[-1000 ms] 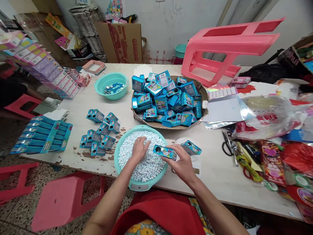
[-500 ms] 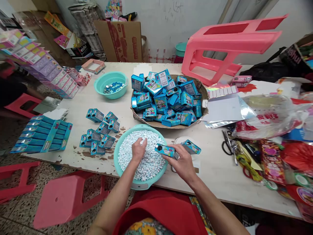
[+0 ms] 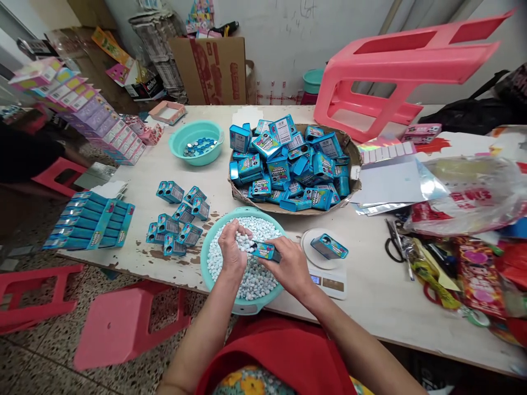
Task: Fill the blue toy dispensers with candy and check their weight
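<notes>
My left hand [image 3: 233, 249] is cupped around a small heap of white candies [image 3: 245, 241] above the turquoise basin [image 3: 206, 267]. In my right hand [image 3: 289, 262] is a small blue candy tin [image 3: 264, 250], its open end tilted against the candies in my left palm. More pale candies [image 3: 257, 282] fill the basin below both hands. Another blue tin [image 3: 329, 247] rests on the round plate of a white digital scale [image 3: 343, 291], right of my right hand.
Blue tins [image 3: 280, 170] are heaped in a cardboard tray [image 3: 263, 207] behind the basin. Several tins [image 3: 181, 211] stand to the left, near stacked blue cartons [image 3: 93, 222]. A smaller basin [image 3: 173, 144] holds blue discs. Scissors [image 3: 394, 249] and plastic bags [image 3: 465, 186] lie right. A pink stool [image 3: 325, 104] sits on the table.
My left hand has lifted out of the basin with candies in it. My right hand has moved left, bringing the tin's opening to the left hand. The scale is now more visible.
</notes>
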A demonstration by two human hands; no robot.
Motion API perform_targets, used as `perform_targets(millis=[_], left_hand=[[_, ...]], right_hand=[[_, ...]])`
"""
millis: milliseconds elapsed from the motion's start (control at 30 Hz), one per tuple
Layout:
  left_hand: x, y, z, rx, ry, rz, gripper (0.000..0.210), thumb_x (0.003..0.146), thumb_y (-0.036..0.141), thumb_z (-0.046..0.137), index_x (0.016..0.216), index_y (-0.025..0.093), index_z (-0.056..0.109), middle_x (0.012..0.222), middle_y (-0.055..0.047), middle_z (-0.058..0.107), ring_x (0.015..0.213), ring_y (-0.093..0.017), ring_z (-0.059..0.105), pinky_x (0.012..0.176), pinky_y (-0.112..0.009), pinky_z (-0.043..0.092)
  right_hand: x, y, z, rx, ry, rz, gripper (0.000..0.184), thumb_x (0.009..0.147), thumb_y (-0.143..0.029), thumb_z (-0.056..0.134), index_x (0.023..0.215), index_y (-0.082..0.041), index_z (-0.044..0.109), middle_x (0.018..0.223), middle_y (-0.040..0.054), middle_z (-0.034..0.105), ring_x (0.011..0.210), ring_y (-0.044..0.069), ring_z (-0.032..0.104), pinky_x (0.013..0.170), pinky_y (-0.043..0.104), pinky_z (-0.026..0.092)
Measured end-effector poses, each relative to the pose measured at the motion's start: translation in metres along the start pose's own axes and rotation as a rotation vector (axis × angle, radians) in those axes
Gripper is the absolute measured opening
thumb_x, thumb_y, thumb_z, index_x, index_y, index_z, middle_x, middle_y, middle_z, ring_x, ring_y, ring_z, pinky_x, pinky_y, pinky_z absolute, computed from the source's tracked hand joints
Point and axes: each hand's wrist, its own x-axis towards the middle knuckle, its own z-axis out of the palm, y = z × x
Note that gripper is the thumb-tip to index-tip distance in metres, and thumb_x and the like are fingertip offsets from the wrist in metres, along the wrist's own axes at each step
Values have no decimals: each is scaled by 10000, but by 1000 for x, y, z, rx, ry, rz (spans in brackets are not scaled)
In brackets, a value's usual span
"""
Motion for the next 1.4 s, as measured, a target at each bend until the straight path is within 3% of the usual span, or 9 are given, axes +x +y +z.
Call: perform_targets(millis=[200, 300, 467, 767, 1067, 1400], left_hand=[[2, 2, 4, 9, -21, 13, 220, 749, 351, 607, 692, 176, 485, 583, 47, 477, 504, -95, 511, 520, -233, 424], [4, 2, 6, 48, -37, 23, 262, 772, 366, 592, 646, 166, 476, 542, 47, 463, 522, -106, 545, 571, -243, 447], [7, -3, 9, 131, 21, 39, 296, 761, 383, 624, 634, 165, 470, 452, 72, 408, 475, -97, 532, 541, -211, 414], [14, -2, 13, 87, 46, 0, 277, 723, 386, 670, 739, 161, 509, 522, 52, 497, 486, -87, 509, 499, -201, 405], [11, 13, 21, 74, 24, 26, 268, 749, 389, 654, 745, 174, 495, 448, 87, 411, 426, -86, 495, 491, -198, 402], [23, 9, 19, 79, 24, 17, 287, 736, 400, 658, 707, 174, 484, 490, 78, 420, 426, -64, 443, 469, -192, 370]], right_hand=[[4, -2, -4, -19, -34, 6, 330, 699, -344, 750, 974, -221, 617, 915, 36, 630, 919, 234, 571, 786, 347, 381], [6, -3, -6, -22, -1, 19, 349, 696, -342, 752, 989, -217, 609, 941, 40, 631, 930, 234, 568, 796, 349, 373], [9, -2, -2, -57, -9, 33, 318, 696, -308, 750, 968, -218, 611, 918, 30, 628, 922, 230, 565, 779, 345, 366], [11, -2, -5, -32, 23, -4, 291, 734, -323, 715, 985, -218, 612, 931, 37, 637, 918, 225, 571, 776, 341, 373], [12, -10, -4, 14, 40, -1, 306, 732, -298, 721, 1002, -219, 602, 932, 34, 635, 914, 223, 572, 769, 332, 378], [24, -9, -1, 6, 58, 33, 284, 735, -282, 713, 991, -220, 609, 935, 35, 643, 915, 230, 571, 770, 340, 391]])
